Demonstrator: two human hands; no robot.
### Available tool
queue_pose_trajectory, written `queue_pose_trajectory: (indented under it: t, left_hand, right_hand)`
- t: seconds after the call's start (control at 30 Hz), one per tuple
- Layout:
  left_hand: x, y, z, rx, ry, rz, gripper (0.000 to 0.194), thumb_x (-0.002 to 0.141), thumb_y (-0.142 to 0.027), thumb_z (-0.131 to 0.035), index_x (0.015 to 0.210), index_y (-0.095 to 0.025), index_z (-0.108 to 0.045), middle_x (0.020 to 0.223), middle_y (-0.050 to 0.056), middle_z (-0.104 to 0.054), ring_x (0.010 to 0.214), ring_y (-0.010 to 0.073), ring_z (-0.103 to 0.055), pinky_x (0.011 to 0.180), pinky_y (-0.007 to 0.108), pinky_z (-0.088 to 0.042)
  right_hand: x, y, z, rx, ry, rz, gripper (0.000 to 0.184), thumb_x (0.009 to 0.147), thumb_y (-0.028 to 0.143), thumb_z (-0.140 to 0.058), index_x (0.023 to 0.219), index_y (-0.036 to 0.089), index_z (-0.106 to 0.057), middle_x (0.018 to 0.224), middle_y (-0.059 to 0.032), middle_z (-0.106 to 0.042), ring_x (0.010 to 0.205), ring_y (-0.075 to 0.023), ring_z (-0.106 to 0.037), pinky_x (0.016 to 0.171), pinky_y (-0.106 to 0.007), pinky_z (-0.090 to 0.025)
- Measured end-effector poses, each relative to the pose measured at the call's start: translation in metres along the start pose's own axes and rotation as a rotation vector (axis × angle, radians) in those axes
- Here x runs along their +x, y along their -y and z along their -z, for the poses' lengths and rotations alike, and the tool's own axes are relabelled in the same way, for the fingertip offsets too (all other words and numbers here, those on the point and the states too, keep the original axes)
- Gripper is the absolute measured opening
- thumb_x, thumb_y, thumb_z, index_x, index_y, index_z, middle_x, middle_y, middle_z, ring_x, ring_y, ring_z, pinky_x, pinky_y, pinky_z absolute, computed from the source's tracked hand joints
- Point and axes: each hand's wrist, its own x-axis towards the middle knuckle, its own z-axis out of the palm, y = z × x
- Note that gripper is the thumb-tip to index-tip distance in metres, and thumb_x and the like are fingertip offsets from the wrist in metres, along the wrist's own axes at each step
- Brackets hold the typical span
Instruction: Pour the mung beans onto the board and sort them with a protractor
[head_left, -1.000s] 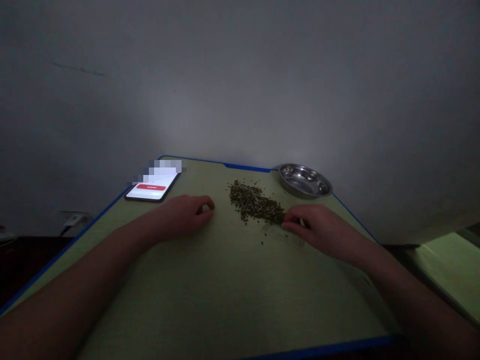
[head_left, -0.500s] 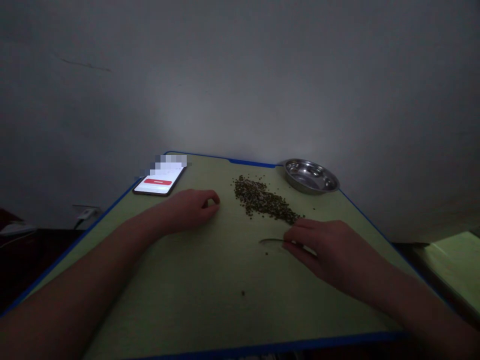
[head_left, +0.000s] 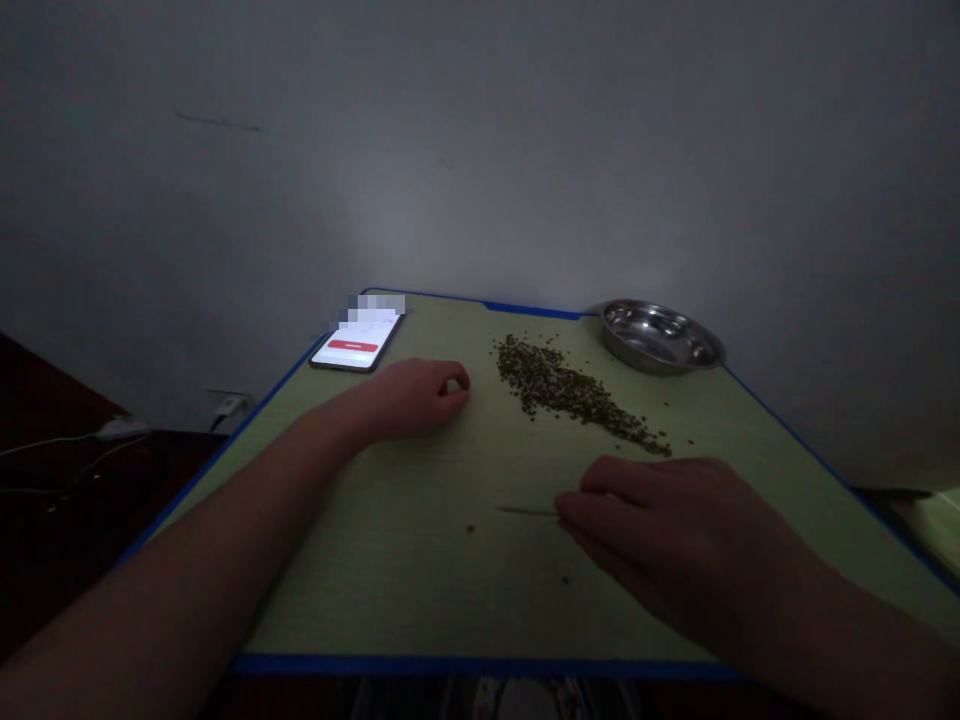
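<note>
My right hand (head_left: 667, 530) is closed around a thin, slightly curved utensil (head_left: 525, 511), seen nearly edge-on just above the tabletop. Its exact kind is hard to make out. Beyond this hand, and apart from it, lies a spread pile of small dark grains or beans (head_left: 562, 385), trailing off to the right. A loose grain (head_left: 470, 528) and another grain (head_left: 565, 580) lie closer to me. To the left of the pile, my left hand (head_left: 427, 398) rests on the table, its fingers curled in a loop toward the thumb, with nothing visible inside.
The pale green table (head_left: 390, 590) has a blue edge. At its back right corner stands a shiny metal bowl (head_left: 660, 340). A phone (head_left: 356, 345) with a lit screen lies at the back left. A wall (head_left: 480, 200) rises behind, and cables with a power strip (head_left: 124, 428) are at the left.
My right hand has drawn back from the pile toward me with the utensil, uncovering the pile's right tail. The view has shifted slightly. The left hand stays put on the table.
</note>
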Motion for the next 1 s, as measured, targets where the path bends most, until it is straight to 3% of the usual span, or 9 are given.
queue_pose_trajectory:
  t: [0.23, 0.37, 0.53, 0.73, 1.0]
  left_hand:
    - [0.000, 0.000, 0.000, 0.011, -0.004, 0.006, 0.043, 0.086, -0.040, -0.039, 0.114, -0.019, -0.064, 0.085, 0.007, -0.071, 0.074, 0.0206, -0.062, 0.069, 0.031, -0.042]
    - [-0.001, 0.001, -0.001, 0.001, -0.005, 0.001, 0.043, 0.086, -0.040, -0.039, 0.114, -0.019, -0.064, 0.086, 0.007, -0.071, 0.075, 0.0208, -0.062, 0.069, 0.031, -0.042]
    - [0.000, 0.001, -0.002, -0.021, -0.005, -0.004, 0.043, 0.086, -0.040, -0.039, 0.114, -0.020, -0.064, 0.089, 0.008, -0.071, 0.077, 0.0204, -0.062, 0.071, 0.032, -0.043]
    - [0.001, 0.002, -0.002, -0.016, -0.004, 0.008, 0.044, 0.085, -0.041, -0.039, 0.115, -0.019, -0.064, 0.093, 0.008, -0.071, 0.080, 0.0216, -0.062, 0.075, 0.033, -0.044]
    - [0.001, 0.000, -0.001, -0.001, 0.002, 0.018, 0.045, 0.085, -0.040, -0.039, 0.117, -0.019, -0.064, 0.093, 0.008, -0.071, 0.082, 0.0207, -0.063, 0.077, 0.032, -0.044]
  right_hand:
    - [0.034, 0.012, -0.016, 0.004, -0.002, 0.049, 0.019, 0.086, 0.011, -0.053, 0.093, 0.021, -0.067, 0.077, -0.0010, -0.064, 0.051, -0.0125, -0.048, 0.048, -0.032, -0.014]
    - [0.017, 0.011, -0.013, 0.020, 0.025, 0.069, 0.018, 0.084, 0.011, -0.053, 0.090, 0.022, -0.066, 0.073, -0.0012, -0.064, 0.049, -0.0139, -0.049, 0.048, -0.032, -0.017]
    - [-0.012, 0.005, 0.002, 0.123, 0.061, 0.062, 0.033, 0.082, 0.006, -0.044, 0.099, 0.023, -0.066, 0.074, -0.0014, -0.065, 0.052, -0.0158, -0.058, 0.047, -0.032, -0.029]
    - [-0.019, 0.009, 0.002, 0.145, 0.064, 0.006, 0.031, 0.089, 0.008, -0.040, 0.097, 0.023, -0.067, 0.076, -0.0020, -0.066, 0.052, -0.0156, -0.059, 0.046, -0.031, -0.036]
    - [-0.047, 0.017, 0.001, 0.030, 0.004, 0.071, 0.045, 0.103, 0.021, -0.023, 0.093, 0.024, -0.067, 0.072, -0.0021, -0.070, 0.046, -0.0137, -0.058, 0.042, -0.029, -0.038]
